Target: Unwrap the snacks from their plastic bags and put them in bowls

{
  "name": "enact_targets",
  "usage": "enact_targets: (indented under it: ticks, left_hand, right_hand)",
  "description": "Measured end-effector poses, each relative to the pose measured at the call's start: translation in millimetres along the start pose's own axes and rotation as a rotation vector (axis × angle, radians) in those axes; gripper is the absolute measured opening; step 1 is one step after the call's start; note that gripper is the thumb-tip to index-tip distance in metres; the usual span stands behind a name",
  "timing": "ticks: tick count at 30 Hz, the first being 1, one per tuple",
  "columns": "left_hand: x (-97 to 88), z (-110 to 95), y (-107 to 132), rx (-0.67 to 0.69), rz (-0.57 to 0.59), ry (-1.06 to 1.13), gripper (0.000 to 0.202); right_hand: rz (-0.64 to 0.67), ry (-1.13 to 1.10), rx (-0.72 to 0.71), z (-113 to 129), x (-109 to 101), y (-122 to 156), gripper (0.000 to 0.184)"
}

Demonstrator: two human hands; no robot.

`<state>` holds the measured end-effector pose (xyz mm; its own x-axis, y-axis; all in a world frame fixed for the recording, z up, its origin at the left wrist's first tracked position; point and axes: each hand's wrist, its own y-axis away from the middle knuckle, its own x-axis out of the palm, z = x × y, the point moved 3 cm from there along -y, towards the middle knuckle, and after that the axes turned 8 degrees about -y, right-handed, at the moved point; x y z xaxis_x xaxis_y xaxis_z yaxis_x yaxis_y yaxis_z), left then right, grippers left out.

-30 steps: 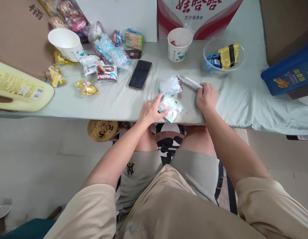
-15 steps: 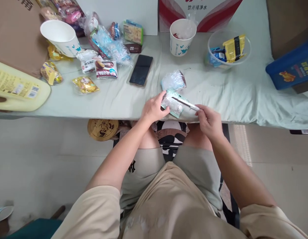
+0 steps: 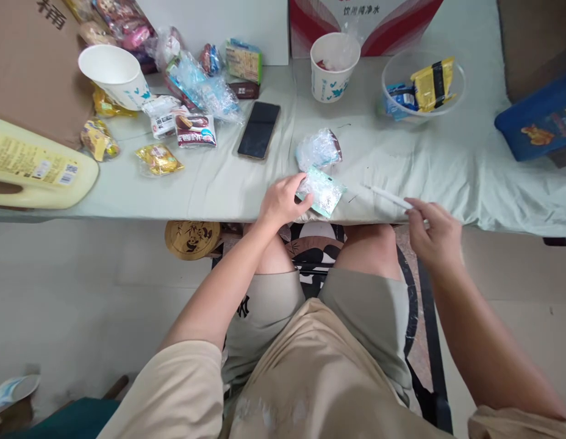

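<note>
My left hand (image 3: 281,201) rests at the table's near edge, fingers pressed on the left end of a shiny teal snack packet (image 3: 323,191). A second crinkly clear packet (image 3: 318,148) lies just behind it. My right hand (image 3: 433,231) is off the table's edge to the right, closed in a pinch on a thin white pen-like tool (image 3: 387,196) whose tip points left toward the teal packet, a hand's width away from it.
A black phone (image 3: 258,129) lies on the pale green cloth (image 3: 228,177). Two paper cups (image 3: 334,66) (image 3: 115,74), a clear bowl (image 3: 422,86) with wrapped snacks, several snack packets (image 3: 194,128), a yellow bottle (image 3: 33,164) and a blue box (image 3: 537,119) stand around.
My right hand picked the white tool up from the cloth, brought it across the teal packet, then drew it away to the right. My left hand kept holding the packet down.
</note>
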<state>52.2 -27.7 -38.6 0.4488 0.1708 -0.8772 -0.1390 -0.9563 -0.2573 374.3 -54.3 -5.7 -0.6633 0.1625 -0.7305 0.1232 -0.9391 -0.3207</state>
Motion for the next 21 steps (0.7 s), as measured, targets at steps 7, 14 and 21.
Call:
enact_targets:
  ticks: [7, 14, 21]
  left_hand:
    - [-8.8, 12, 3, -0.069, -0.306, 0.097, 0.051]
    - [-3.4, 34, 1, -0.298, -0.319, 0.437, 0.062]
    - [-14.7, 18, 0, -0.326, -0.201, 0.163, 0.022]
  right_hand:
    - [-0.048, 0.044, -0.089, 23, 40, -32, 0.047]
    - [0.352, -0.015, -0.245, 78, 108, -37, 0.044]
    - [0.27, -0.104, -0.27, 70, 107, -52, 0.03]
